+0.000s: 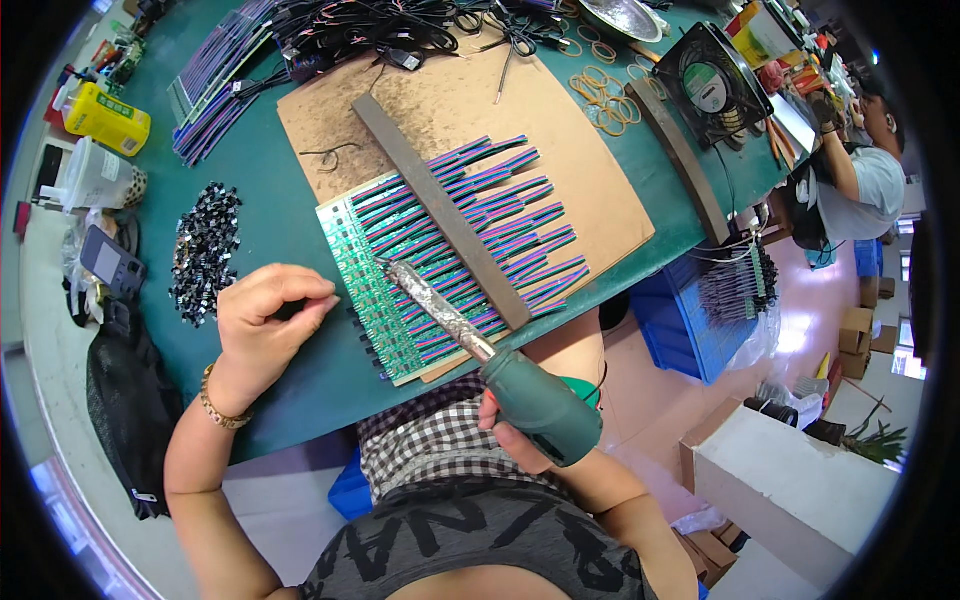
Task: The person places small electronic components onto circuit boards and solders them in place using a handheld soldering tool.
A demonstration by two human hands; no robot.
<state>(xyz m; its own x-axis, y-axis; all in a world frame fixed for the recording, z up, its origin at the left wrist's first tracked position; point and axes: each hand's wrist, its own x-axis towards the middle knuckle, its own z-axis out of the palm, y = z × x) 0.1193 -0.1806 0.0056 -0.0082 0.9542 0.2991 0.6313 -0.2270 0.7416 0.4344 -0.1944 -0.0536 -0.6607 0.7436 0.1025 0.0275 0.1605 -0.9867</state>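
Note:
My right hand [512, 438] grips the dark green handle of a soldering iron [540, 405]. The iron's metal barrel slants up and left, and its tip lies over the green circuit board panel [362, 290]. Rows of purple, blue and black wire bundles [500, 205] run rightward from the panel. Across the wires rests a dark flat bar [440, 210]. Left of the panel hovers my left hand [262, 325], thumb and forefinger pinched together; anything between them is too small to make out. A heap of small black and metallic parts [205, 250] lies beyond it.
Brown cardboard [600, 190] lies under the panel on the green table. Black USB cables [370, 35] and more wires are at the back, with rubber bands [605, 100], a second bar [680, 160] and a fan [710, 85] rightward. A co-worker [860, 185] sits at far right.

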